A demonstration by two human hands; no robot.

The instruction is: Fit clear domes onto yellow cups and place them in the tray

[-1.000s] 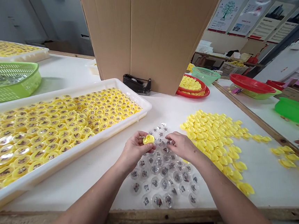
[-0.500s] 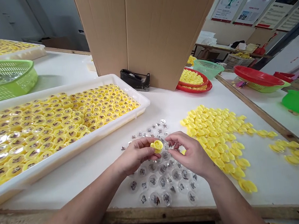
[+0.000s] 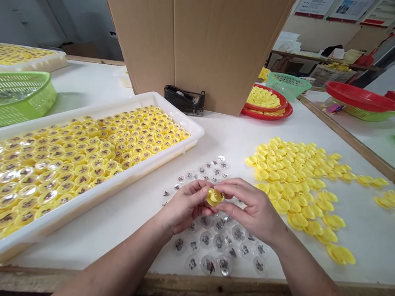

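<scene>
My left hand (image 3: pixel 187 206) grips a small round yellow piece (image 3: pixel 214 197) between thumb and fingers. From the right, my right hand (image 3: pixel 252 203) pinches the same piece at its edge, its fingertips partly covering it. Whether a clear disc lies between my right fingertips is too small to tell. Below and around both hands, clear round discs with dark printed figures (image 3: pixel 205 239) are spread over the white table (image 3: pixel 128 227). A heap of loose yellow pieces (image 3: pixel 289 172) lies to the right of my right hand.
A white tray (image 3: pixel 180 147) of yellow pieces with printed discs stands left. Behind are a green basket (image 3: pixel 37 95), a black tape dispenser (image 3: pixel 184 100), a tall cardboard box (image 3: pixel 205 41) and red plates (image 3: pixel 286 112). A wooden strip (image 3: pixel 356 143) runs along the right.
My right hand has closed in on the yellow piece and now touches it with its fingertips. The view has shifted slightly, and another person's hand at the right edge is out of sight.
</scene>
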